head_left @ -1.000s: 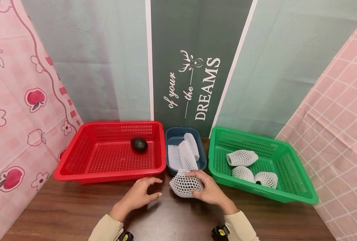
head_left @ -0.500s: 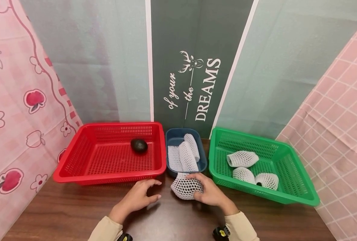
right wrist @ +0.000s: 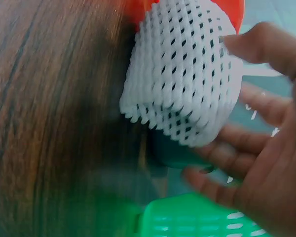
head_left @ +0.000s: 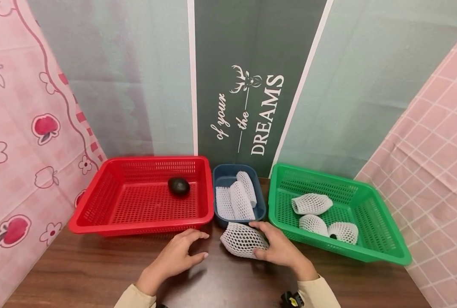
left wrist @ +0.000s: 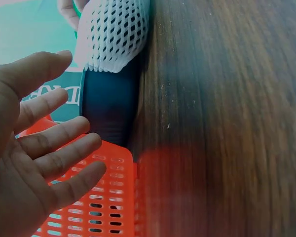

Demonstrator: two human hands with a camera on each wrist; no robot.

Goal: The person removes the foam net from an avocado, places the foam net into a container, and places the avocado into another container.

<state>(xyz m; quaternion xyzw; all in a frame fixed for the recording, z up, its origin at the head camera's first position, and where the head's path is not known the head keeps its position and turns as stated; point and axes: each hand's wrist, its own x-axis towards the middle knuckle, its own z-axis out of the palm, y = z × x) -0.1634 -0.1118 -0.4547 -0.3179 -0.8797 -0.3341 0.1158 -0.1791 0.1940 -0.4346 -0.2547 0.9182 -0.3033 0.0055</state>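
A white foam net sleeve (head_left: 241, 240) sits bulging on the table just in front of the blue bin; dark shows through its mesh, but what is inside I cannot tell. Around its right end are the spread thumb and fingers of my right hand (head_left: 280, 248). In the right wrist view the sleeve's hollow end (right wrist: 175, 121) faces that hand, the thumb overlaps its edge, and the fingers look straight and blurred. My left hand (head_left: 176, 253) hovers left of the sleeve, apart from it, fingers extended with nothing in them, near the red basket (left wrist: 108, 192).
The red basket (head_left: 109, 226) on the left holds one dark avocado (head_left: 179, 187). Several flat foam sleeves (head_left: 241, 201) lie in the blue bin (head_left: 261, 205). In the green basket (head_left: 390, 239) at right are three net-covered pieces (head_left: 312, 203). Curtains stand behind and beside.
My right hand has drawn slightly to the right, its fingers loosening, so more of the sleeve's right end shows. The sleeve has shifted a little toward me and right. My left hand barely moved.
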